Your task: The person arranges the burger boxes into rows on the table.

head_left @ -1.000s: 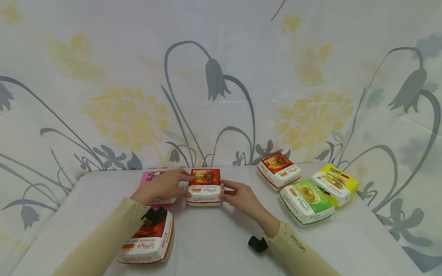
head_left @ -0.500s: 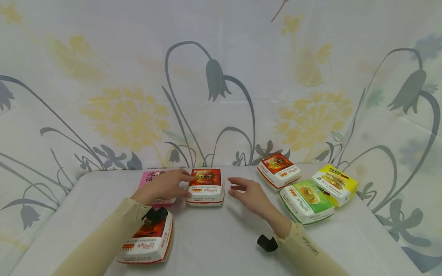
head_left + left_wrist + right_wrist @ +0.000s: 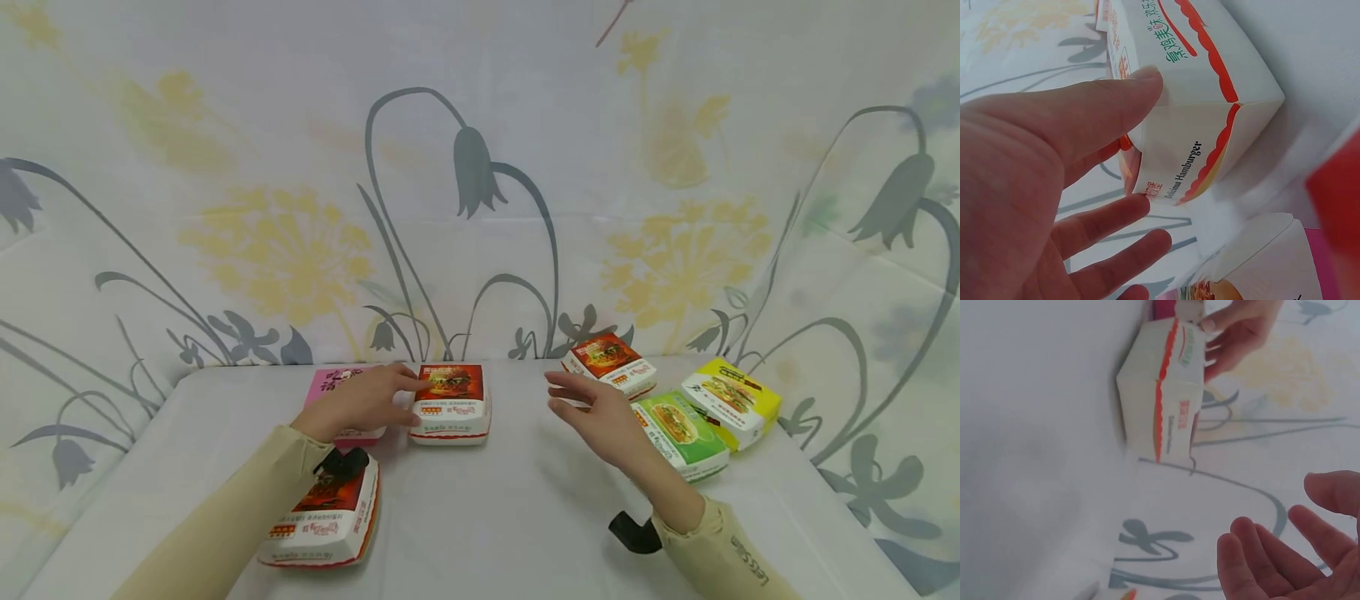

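Observation:
A red-and-white hamburger box sits on the white table in front of the back cloth. My left hand is at its left side, with the thumb tip lying against the box and the other fingers loosely spread, as the left wrist view shows. Behind and below that hand, partly covered, is a pink box. My right hand hovers to the right, fingers loosely extended and holding nothing. In the head view it overlaps the green-and-white box and a second red-and-white box.
A yellow-and-white box stands at the far right, touching the green one in this view. Nearer the front left, another red-and-white box lies partly under the left wrist. A flower-printed cloth rises behind the table.
My right hand has let go of the middle box's right side and moved right, to the boxes there. My left hand has stayed at the box, which keeps its place.

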### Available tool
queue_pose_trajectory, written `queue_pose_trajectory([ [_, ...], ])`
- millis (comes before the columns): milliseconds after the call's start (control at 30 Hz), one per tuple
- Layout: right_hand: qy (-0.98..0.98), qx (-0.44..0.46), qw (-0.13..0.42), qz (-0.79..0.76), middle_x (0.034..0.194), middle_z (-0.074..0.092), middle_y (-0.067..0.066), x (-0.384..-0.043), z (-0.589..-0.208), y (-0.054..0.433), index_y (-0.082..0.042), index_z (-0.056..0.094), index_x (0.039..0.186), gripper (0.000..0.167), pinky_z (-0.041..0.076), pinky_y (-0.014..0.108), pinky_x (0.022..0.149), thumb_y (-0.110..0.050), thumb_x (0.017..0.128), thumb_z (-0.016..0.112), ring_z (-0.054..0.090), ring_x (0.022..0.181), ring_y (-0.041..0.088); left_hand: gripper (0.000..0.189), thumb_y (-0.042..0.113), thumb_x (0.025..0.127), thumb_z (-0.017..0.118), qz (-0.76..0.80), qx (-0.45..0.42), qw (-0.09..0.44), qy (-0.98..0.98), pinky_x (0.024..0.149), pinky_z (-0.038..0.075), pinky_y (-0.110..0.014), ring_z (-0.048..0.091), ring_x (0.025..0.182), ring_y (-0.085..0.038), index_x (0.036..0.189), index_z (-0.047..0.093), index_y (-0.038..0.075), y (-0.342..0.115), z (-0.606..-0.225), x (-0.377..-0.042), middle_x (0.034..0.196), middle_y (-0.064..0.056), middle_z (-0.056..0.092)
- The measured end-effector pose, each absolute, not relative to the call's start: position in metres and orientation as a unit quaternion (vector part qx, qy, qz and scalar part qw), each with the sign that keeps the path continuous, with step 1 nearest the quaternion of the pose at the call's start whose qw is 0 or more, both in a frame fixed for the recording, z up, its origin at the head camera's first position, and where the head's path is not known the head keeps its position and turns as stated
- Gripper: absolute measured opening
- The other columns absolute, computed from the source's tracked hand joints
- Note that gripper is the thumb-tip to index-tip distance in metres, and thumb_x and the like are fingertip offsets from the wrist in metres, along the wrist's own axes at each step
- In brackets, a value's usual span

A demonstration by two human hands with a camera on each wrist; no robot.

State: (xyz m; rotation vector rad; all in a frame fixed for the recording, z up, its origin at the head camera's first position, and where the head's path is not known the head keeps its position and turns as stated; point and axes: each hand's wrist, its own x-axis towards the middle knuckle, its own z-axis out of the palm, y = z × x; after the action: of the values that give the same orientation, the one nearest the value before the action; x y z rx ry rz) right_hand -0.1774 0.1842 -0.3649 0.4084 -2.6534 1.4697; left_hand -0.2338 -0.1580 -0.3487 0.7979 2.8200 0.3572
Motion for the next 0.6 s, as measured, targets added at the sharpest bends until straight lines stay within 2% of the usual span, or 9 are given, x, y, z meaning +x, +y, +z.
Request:
queue_pose_trajectory([
  [333, -0.904, 0.108, 0.076, 0.407, 0.124, 0.067, 0.015, -0.165, -0.360, 0.244, -0.007, 0.060, 0.137, 0.041, 0.053, 0.041, 0.091, -0.020, 0.098, 0.065, 0.063, 0.115, 0.030, 0.060, 0.035, 0.087, 0.077, 0.130, 0.263, 0.097, 0.951, 0.098, 0.046, -0.050, 0.054, 0.119, -0.031, 0.141, 0.059, 0.017, -0.159, -0.352, -0.235, 0.138, -0.012, 0.054],
  [467, -0.913, 0.084, 0.087, 0.390, 0.123, 0.068, 0.014, -0.158, -0.365, 0.270, -0.007, 0.059, 0.138, 0.044, 0.052, 0.023, 0.088, -0.026, 0.098, 0.065, 0.064, 0.113, 0.026, 0.060, 0.036, 0.087, 0.076, 0.133, 0.258, 0.100, 0.952, 0.099, 0.045, -0.051, 0.054, 0.120, -0.031, 0.142, 0.058, 0.018, -0.159, -0.352, -0.236, 0.139, -0.012, 0.053],
  [600, -0.908, 0.073, 0.107, 0.398, 0.124, 0.067, 0.016, -0.151, -0.371, 0.294, -0.005, 0.059, 0.136, 0.043, 0.047, 0.009, 0.080, -0.024, 0.098, 0.066, 0.062, 0.107, 0.004, 0.060, 0.036, 0.087, 0.076, 0.131, 0.253, 0.103, 0.953, 0.099, 0.045, -0.050, 0.053, 0.120, -0.030, 0.142, 0.058, 0.020, -0.159, -0.353, -0.236, 0.140, -0.011, 0.053],
])
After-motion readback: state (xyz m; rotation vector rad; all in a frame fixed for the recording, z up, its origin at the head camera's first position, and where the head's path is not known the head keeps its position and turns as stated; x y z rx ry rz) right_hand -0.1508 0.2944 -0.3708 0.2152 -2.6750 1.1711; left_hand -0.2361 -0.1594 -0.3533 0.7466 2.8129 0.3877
